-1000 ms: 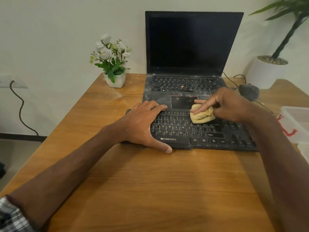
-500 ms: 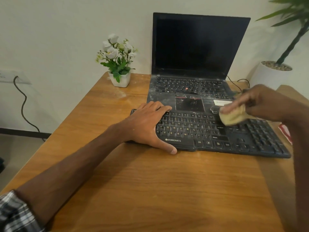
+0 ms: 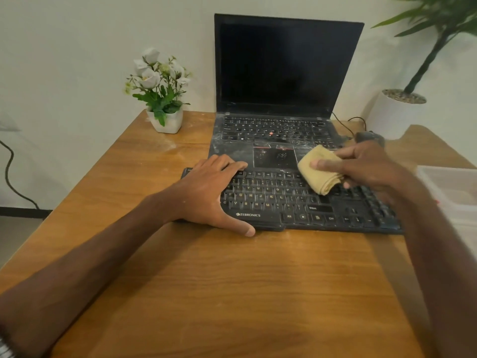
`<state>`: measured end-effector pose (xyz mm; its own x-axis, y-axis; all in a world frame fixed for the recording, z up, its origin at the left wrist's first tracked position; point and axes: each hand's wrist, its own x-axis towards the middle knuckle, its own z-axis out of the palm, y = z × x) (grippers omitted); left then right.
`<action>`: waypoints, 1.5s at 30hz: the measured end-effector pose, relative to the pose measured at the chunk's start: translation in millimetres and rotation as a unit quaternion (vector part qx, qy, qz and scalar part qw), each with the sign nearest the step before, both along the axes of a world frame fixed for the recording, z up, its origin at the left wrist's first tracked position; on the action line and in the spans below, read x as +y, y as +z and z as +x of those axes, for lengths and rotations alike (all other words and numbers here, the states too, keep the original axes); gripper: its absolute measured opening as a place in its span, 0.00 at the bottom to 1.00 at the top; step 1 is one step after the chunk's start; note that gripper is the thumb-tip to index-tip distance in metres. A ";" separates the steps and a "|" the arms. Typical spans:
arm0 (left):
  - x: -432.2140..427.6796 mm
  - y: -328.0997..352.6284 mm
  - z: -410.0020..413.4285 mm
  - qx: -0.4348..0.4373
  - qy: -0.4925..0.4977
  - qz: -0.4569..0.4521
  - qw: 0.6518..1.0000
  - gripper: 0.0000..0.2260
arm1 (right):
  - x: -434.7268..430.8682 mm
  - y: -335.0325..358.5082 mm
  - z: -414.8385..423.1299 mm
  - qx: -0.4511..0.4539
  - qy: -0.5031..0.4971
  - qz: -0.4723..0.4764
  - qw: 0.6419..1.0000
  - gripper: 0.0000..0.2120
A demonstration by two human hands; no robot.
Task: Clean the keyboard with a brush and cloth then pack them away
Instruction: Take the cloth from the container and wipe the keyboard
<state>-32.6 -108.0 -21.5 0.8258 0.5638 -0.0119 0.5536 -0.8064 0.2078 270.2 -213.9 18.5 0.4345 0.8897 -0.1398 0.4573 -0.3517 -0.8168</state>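
Head camera is looking down at the right hand, which is gripping a folded yellow cloth with the fingers laid over its top, and the cloth is pressing on the upper right-of-centre rows of the black keyboard. Across from it, the left hand is lying open and flat on the keyboard's left end, fingers spreading over the keys and the thumb hooking around the front edge. Dust is speckling the keys. The keyboard is sitting on the wooden worktop, its back edge touching the front of an open laptop whose screen is dark and whose palm rest is looking dusty. A dark mouse is resting just beside the laptop's right side, partly hidden behind the right hand. A small pot of white flowers is standing at the worktop's back left, and a large white planter at the far right. A clear plastic box is sitting at the right edge. No brush is showing.
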 end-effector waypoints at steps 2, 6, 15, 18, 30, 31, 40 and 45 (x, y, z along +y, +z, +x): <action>0.2 -0.1 -0.1 0.000 0.001 0.001 1.000 0.61 | 3.4 -4.5 -3.1 -0.056 -0.018 -0.010 0.998 0.10; 2.8 -2.4 -1.2 -0.002 0.001 0.003 1.000 0.61 | -1.5 -4.5 12.3 -0.091 -0.083 -0.039 0.992 0.19; 2.5 -1.4 0.1 0.007 -0.001 0.005 1.000 0.62 | -18.5 7.1 36.5 -0.168 -0.146 -0.015 0.975 0.20; 2.0 1.5 3.8 0.024 0.005 0.003 1.000 0.62 | -14.6 4.3 25.5 -0.101 -0.095 0.009 0.990 0.20; -18.0 20.8 78.6 0.132 -0.040 0.060 0.989 0.63 | -31.5 5.3 66.4 -0.234 -0.183 0.044 0.954 0.19; -20.6 22.3 88.4 0.134 -0.049 0.061 0.988 0.63 | -32.1 4.8 66.0 -0.230 -0.183 0.058 0.954 0.18; -25.5 26.3 137.9 0.138 -0.074 0.028 0.987 0.61 | -10.8 -8.2 32.8 -0.153 -0.055 -0.025 0.986 0.28; -27.4 29.2 137.1 0.140 -0.075 0.019 0.987 0.59 | -16.0 -1.8 37.7 -0.140 -0.104 -0.036 0.984 0.24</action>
